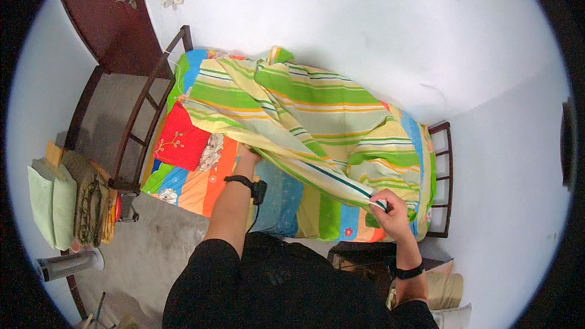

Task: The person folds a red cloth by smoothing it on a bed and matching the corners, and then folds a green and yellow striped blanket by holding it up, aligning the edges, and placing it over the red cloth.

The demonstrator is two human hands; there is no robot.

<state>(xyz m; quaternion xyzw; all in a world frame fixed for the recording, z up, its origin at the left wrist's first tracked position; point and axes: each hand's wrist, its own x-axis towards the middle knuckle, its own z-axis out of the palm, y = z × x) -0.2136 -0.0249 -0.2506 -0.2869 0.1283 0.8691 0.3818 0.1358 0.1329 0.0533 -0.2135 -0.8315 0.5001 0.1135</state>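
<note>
A striped green, yellow and white cloth cover (pixel 320 114) lies rumpled over a bed with a colourful striped sheet (pixel 196 192). My right hand (pixel 388 212) pinches the cover's near edge at the lower right, drawing it taut. My left hand (pixel 249 153) reaches to the same edge nearer the middle; its fingers are partly hidden under the cloth, so their grip does not show. Left of it lies a red patterned cloth piece (pixel 180 139). A bluish cloth (pixel 276 201) shows below the cover, between my two arms.
Metal bed rails stand at the left (pixel 148 100) and right (pixel 450 183) ends. A wall runs behind the bed. Folded bedding (pixel 55 205) is stacked at far left, above a cylindrical object (pixel 71 265). A brown door (pixel 109 18) is at upper left; boxes and rolled cloth (pixel 443 290) sit lower right.
</note>
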